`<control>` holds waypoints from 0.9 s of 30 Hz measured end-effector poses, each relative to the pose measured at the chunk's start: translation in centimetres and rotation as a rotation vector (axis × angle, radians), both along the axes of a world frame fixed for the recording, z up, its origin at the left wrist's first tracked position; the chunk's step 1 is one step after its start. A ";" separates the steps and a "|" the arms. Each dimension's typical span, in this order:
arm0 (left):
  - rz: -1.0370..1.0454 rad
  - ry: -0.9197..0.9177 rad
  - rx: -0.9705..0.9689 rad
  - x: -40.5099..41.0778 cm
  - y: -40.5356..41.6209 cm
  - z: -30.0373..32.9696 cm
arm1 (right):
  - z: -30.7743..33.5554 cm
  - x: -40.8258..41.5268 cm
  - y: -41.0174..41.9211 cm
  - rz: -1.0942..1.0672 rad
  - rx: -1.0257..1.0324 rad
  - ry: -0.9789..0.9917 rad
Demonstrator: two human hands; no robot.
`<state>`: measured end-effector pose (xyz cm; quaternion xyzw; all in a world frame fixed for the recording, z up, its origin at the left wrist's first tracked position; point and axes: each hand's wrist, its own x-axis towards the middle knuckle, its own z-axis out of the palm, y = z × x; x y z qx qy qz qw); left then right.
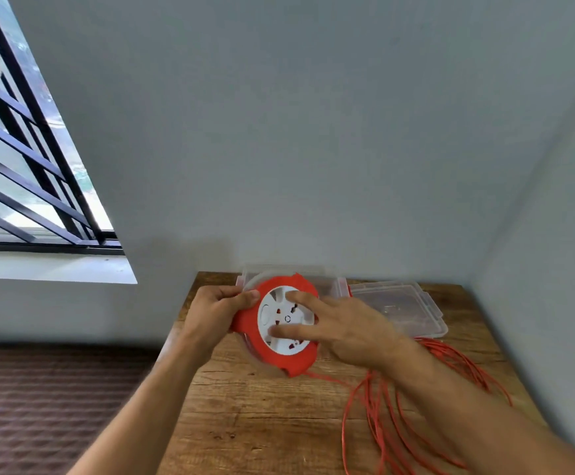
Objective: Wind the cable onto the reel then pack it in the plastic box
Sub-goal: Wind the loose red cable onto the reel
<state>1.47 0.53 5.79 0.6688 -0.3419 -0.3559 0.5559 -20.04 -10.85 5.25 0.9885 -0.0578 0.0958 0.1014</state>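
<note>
- Your left hand [215,311] grips the red rim of the reel [281,325] at its left edge, thumb over the front face and fingers curled behind; the reel is tilted up off the worktop [245,416], its white hub facing you.
- Your right hand [342,329] lies spread on that white hub, fingers straight: the index reaches to the upper part of the face and another finger lies across the lower part. It presses rather than grasps, and holds nothing.
- The cable [387,426] lies in loose orange loops on the worktop to your right and below the reel, under your right forearm. One strand runs from the reel's lower edge towards the loops.
- Little of the cable seems wound yet, so I judge the winding to be early or only just starting.
- The relation that matters: the slack lies to the lower right of the reel, on the right hand's side, while the left hand is the anchor. The hub's axis points roughly towards you, so turning the face with the right fingers should draw cable in from below.
- The plastic box [334,286] stands just behind the reel by the wall, and its clear lid [399,310] lies flat to the right of it.
- Mind the loops: they overlap and could snag as they feed.
</note>
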 end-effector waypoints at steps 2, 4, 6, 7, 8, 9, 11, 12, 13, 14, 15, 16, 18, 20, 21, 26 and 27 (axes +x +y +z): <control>-0.093 -0.036 0.064 1.0 -0.5 0.9 | 1.1 0.1 -1.0 0.089 -0.044 0.071; -0.153 -0.086 0.109 1.7 -1.0 1.6 | 2.0 0.5 -1.3 0.159 -0.103 0.104; -0.170 -0.132 0.131 1.8 -1.4 2.1 | 2.6 1.0 -1.1 0.183 -0.144 0.134; -0.163 -0.145 0.128 1.8 -1.6 2.2 | 2.7 1.2 -0.8 0.168 -0.160 0.129; -0.154 -0.149 0.116 1.9 -1.8 2.2 | 2.6 1.5 -0.4 0.134 -0.179 0.111; -0.145 -0.145 0.102 1.8 -1.9 2.3 | 2.5 1.7 -0.1 0.097 -0.201 0.097; -0.145 -0.145 0.072 1.9 -2.0 2.3 | 2.2 2.2 0.3 0.040 -0.224 0.104; -0.153 -0.151 0.062 1.9 -2.1 2.3 | 2.0 2.4 0.4 0.022 -0.222 0.111; -0.159 -0.160 0.055 1.9 -2.1 2.2 | 1.7 2.6 0.5 0.005 -0.216 0.111; -0.155 -0.170 0.048 1.9 -2.1 2.1 | 1.5 2.8 0.5 -0.021 -0.212 0.098; -0.142 -0.179 0.035 1.8 -2.0 2.0 | 1.4 3.1 0.3 -0.075 -0.187 0.075; -0.119 -0.186 0.013 1.7 -2.0 1.7 | 1.5 3.3 0.2 -0.169 -0.110 0.035; -0.063 -0.173 -0.045 1.3 -2.0 1.3 | 2.0 3.7 0.2 -0.416 0.107 -0.078; -0.012 -0.141 -0.108 0.7 -2.2 0.9 | 2.4 4.2 0.8 -0.648 0.363 -0.282; 0.002 -0.135 -0.132 0.1 -2.3 0.7 | 2.3 4.6 1.4 -0.753 0.554 -0.420; 0.053 -0.329 -0.181 -2.6 -2.4 -0.3 | 1.5 6.4 1.6 -0.959 1.791 -0.953; 0.071 -0.337 -0.183 -2.7 -2.5 -0.5 | 1.5 6.2 1.3 -0.938 1.840 -0.935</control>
